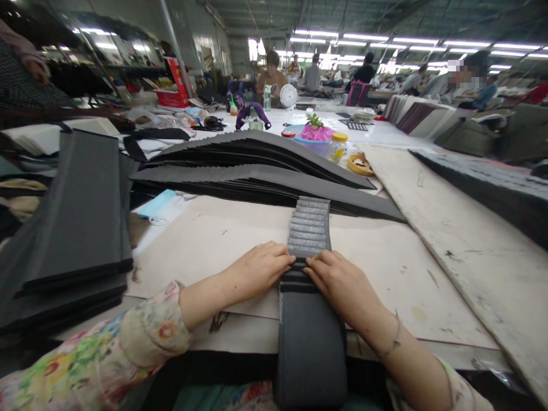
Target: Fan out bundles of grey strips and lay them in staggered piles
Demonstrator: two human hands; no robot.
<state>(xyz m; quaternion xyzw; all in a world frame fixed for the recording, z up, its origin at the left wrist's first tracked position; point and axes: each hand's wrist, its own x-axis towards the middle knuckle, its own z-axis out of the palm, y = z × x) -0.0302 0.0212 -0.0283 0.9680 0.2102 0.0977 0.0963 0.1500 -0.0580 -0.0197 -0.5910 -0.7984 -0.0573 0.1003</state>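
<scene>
A stack of dark grey strips runs from my lap up over the table edge. Its far end is fanned into a row of narrow steps with speckled, paler edges. From the left side, my left hand pinches the strips, its fingertips at the near end of the fanned part. Opposite it, my right hand has its fingers closed on the right edge of the same strips. The fingertips of both hands almost meet across the strips. What lies under the fingertips is hidden.
Two long fanned stacks of grey strips lie across the table behind my hands. Further piled grey pieces stand at left. At right a pale board slants forward. Behind are a yellow-lidded jar, a yellow bowl and several people.
</scene>
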